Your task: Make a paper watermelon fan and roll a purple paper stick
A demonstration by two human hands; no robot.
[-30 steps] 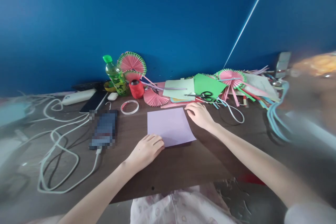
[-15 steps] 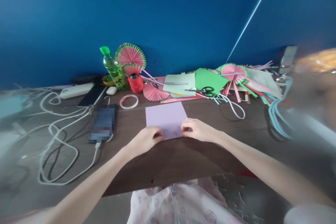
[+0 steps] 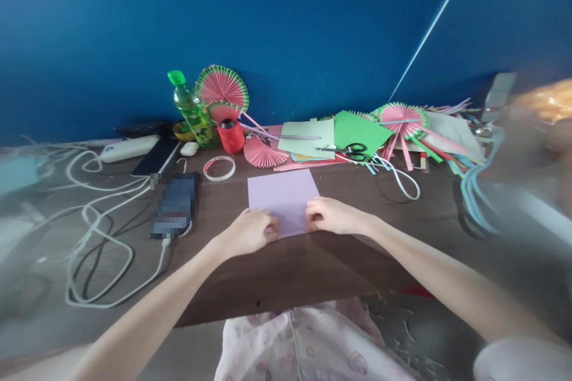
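A sheet of light purple paper [image 3: 286, 196] lies flat on the brown table [image 3: 268, 274], in front of me. My left hand [image 3: 254, 230] pinches its near left corner, with the fingers curled over the edge. At the near right corner, my right hand [image 3: 333, 216] grips the sheet between bent fingers and thumb. The near edge runs between both hands. The fingertips are partly hidden under the knuckles.
Behind the sheet lie scissors [image 3: 353, 151], green paper [image 3: 360, 133] and pink folded fans [image 3: 266, 152]. A tape roll [image 3: 219, 168], red container [image 3: 231, 136], green-capped bottle [image 3: 194, 113], phone [image 3: 174, 205] and white cables [image 3: 129, 250] are to the left.
The view has shifted slightly. My left hand's fingers have closed further over the paper's near left corner; my right hand has barely moved.
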